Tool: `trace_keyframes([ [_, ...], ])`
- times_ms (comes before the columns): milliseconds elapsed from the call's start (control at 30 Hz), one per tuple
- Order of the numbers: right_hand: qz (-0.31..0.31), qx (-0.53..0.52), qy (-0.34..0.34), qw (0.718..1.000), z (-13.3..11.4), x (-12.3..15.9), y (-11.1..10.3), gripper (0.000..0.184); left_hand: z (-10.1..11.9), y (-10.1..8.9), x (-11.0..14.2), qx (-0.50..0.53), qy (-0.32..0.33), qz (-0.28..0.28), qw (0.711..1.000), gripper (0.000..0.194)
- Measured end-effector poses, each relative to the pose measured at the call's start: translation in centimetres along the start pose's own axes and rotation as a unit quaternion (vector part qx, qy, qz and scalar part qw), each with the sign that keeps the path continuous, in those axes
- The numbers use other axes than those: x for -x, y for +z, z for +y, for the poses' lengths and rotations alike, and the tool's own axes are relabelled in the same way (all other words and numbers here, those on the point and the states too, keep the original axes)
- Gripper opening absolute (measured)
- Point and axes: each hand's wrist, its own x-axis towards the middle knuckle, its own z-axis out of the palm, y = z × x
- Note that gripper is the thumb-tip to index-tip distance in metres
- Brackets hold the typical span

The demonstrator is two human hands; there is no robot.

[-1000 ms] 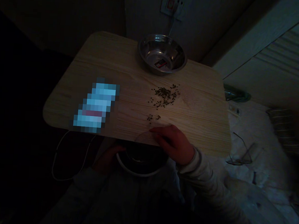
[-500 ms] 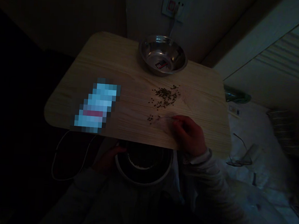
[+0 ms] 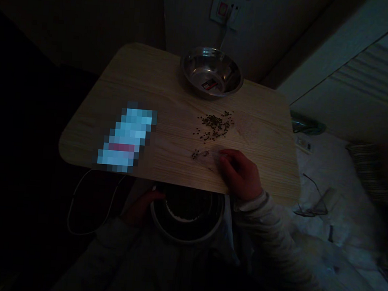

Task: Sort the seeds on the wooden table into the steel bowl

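Just below the middle of the frame, the right hand [image 3: 242, 174] is resting over the near part of the wooden table [image 3: 268, 138], and its thumb and forefinger are pressing together, seemingly pinching a thin clear piece [image 3: 213, 159]. This piece is pointing from the fingertips toward the left of the frame (it is very faint in this dim light, so its outline I cannot follow fully). The small group of grains [image 3: 195, 154] is lying just beside the left end of the clear piece; whether they are touching, I cannot tell. The main scatter of grains [image 3: 213, 121] is lying a little above the grip, slightly to its left, apart from the fingers. In the lower middle of the frame, the left hand [image 3: 142, 204] is holding the dark bowl [image 3: 187, 231] at its left side, the thumb lying over the rim while the other fingers are hiding from view. The bowl is sitting partly under the table edge, lower than the right hand. In the upper middle, the steel bowl [image 3: 191, 67] is standing beyond the grains, and at centre left a bright blurred screen [image 3: 126, 135] is glowing.
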Motion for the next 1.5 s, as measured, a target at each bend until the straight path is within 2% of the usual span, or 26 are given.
trace_keyframes([
  [167,-0.01,0.003,-0.012,1.0,-0.3,-0.1,0.3,0.024,0.2,0.1,-0.1,-0.004,-0.019,0.004,1.0,0.006],
  [433,0.003,0.0,-0.004,1.0,-0.4,-0.2,0.3,0.023,-0.3,-0.4,-0.6,0.015,0.007,-0.001,1.0,0.021],
  [667,0.026,0.013,0.004,1.0,-0.3,-0.1,0.0,0.023,0.0,-0.2,-0.3,0.016,0.023,-0.017,0.999,0.017],
  [933,0.02,0.021,0.002,1.0,-0.6,-0.2,0.4,0.025,-0.1,-0.3,-0.3,0.015,0.02,-0.006,1.0,0.02],
  [1067,0.013,0.02,-0.003,1.0,-0.7,-0.2,0.6,0.024,0.0,-0.4,-0.2,0.01,0.005,-0.014,1.0,0.016],
  [1400,0.019,0.019,-0.008,1.0,-0.9,-0.3,1.0,0.023,0.2,-0.1,0.1,0.019,0.012,-0.008,1.0,0.026],
  [1500,0.008,0.018,-0.014,1.0,-1.1,-0.3,1.1,0.023,0.1,-0.1,0.2,0.017,0.015,-0.001,1.0,0.021],
])
